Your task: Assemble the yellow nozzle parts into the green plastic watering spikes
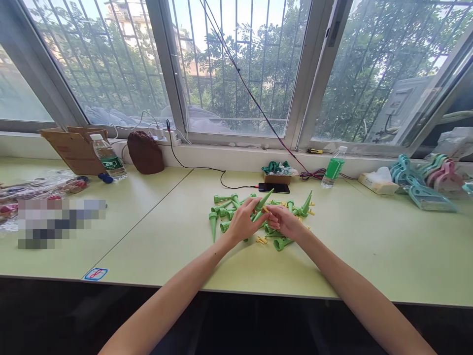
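Note:
Both hands meet over a pile of green plastic cone spikes [225,209] on the pale green table [166,236]. My left hand [244,221] is closed round one green cone spike [263,201], whose tip points up and to the right. Pinched against that spike's side, my right hand [284,221] grips a small yellow part [265,209]. More green spikes [305,206] lie behind my right hand, and a loose yellow piece [261,240] lies on the table just below the hands.
A black phone [274,188] on a cable lies behind the pile. A green bottle [333,170], a tissue pack [377,180] and pastel plastic hangers [424,185] sit at the right. On the left stand a water bottle [109,159], a cardboard box [72,148] and a brown pouch [145,153].

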{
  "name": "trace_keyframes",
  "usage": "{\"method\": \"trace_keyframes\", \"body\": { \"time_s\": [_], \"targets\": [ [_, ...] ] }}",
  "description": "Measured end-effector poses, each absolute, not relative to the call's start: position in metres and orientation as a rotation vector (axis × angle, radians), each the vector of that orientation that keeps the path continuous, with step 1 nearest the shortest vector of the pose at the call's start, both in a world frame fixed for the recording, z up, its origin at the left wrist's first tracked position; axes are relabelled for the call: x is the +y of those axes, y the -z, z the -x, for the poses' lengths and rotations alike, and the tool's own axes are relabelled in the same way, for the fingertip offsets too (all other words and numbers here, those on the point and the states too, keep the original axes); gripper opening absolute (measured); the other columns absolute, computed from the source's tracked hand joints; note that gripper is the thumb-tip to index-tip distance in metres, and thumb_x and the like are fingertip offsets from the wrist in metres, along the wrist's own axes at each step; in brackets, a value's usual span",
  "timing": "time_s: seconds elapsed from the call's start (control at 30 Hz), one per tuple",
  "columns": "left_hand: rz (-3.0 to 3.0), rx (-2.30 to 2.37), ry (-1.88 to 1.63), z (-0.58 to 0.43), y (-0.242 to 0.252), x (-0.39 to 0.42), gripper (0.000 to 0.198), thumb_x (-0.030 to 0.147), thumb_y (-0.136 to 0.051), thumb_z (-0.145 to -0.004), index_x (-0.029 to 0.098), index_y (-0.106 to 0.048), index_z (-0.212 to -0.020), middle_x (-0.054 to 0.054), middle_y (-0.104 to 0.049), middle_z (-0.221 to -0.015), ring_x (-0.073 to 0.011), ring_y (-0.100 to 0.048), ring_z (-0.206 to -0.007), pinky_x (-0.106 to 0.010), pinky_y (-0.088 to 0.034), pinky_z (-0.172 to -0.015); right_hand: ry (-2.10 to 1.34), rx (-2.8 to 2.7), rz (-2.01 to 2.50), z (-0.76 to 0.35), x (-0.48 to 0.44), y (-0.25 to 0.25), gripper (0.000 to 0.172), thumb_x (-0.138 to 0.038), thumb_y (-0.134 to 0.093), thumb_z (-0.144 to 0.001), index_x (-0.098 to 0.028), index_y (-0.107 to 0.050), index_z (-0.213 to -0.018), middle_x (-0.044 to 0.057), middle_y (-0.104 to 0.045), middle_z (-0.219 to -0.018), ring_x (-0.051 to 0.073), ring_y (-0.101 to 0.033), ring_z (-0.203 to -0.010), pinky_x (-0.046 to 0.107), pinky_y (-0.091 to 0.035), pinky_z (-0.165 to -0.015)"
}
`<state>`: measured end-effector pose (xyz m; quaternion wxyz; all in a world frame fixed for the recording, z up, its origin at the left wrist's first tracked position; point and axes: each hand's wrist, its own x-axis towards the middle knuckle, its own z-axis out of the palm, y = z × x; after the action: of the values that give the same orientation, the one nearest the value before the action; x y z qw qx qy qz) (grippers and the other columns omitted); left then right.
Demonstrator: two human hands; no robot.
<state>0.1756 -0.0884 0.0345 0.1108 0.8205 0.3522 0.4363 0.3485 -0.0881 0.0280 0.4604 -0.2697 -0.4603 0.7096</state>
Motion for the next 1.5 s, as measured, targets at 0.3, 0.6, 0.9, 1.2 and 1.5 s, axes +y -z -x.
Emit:
{"method": "trace_keyframes", "body": {
  "time_s": [0.3,0.6,0.9,1.2,1.5],
  "targets": [
    [-2.456,1.034,-1.248,-0.1735,-0.0342,-0.0874,0.05,0.043,-0.057,-0.089,0.025,-0.05,-0.135,-0.005,-0.059,-0.107,-0.0137,-0.057,-0.078,-0.024,-0.046,-0.062,-1.724,-1.195,0.678,-0.3486,-0.089,-0.0284,0.032,-0.035,-0.07,-0.081,-0.016,-0.053,-0.062,-0.008,-0.039,-0.046,0.004,-0.031,-0.038,0.021,-0.02,-0.04],
    [-2.508,1.076,-1.214,-0.172,-0.031,-0.0841,0.052,0.041,-0.056,-0.089,0.021,-0.051,-0.136,-0.006,-0.061,-0.101,-0.014,-0.057,-0.075,-0.027,-0.048,-0.067,-1.707,-1.216,0.741,-0.3483,-0.0897,-0.0296,0.04,-0.04,-0.074,-0.077,-0.018,-0.046,-0.058,-0.009,-0.036,-0.045,0.004,-0.03,-0.037,0.021,-0.019,-0.038],
    [-2.644,1.129,-1.154,-0.1697,-0.0349,-0.0851,0.05,0.041,-0.053,-0.089,0.018,-0.053,-0.133,-0.008,-0.063,-0.096,-0.0186,-0.062,-0.081,-0.029,-0.049,-0.069,-1.675,-1.217,0.816,-0.3474,-0.0917,-0.0304,0.041,-0.042,-0.078,-0.072,-0.017,-0.048,-0.06,-0.01,-0.031,-0.046,0.002,-0.025,-0.036,0.02,-0.016,-0.036],
    [-2.744,1.163,-1.118,-0.1688,-0.035,-0.0842,0.039,0.036,-0.056,-0.085,0.017,-0.058,-0.119,-0.006,-0.064,-0.09,-0.0187,-0.061,-0.076,-0.028,-0.045,-0.063,-1.497,-1.326,0.879,-0.3472,-0.09,-0.024,0.033,-0.044,-0.076,-0.073,-0.016,-0.061,-0.068,-0.009,-0.035,-0.043,0.003,-0.027,-0.035,0.02,-0.019,-0.036],
    [-2.81,1.125,-1.071,-0.1681,-0.0366,-0.0856,0.018,0.034,-0.053,-0.086,0.018,-0.059,-0.092,-0.004,-0.058,-0.077,-0.0158,-0.052,-0.063,-0.027,-0.034,-0.054,-1.316,-1.453,0.945,-0.3474,-0.0897,-0.0228,0.032,-0.044,-0.073,-0.074,-0.017,-0.06,-0.064,-0.006,-0.039,-0.044,0.005,-0.029,-0.037,0.022,-0.019,-0.036]
  ]
}}
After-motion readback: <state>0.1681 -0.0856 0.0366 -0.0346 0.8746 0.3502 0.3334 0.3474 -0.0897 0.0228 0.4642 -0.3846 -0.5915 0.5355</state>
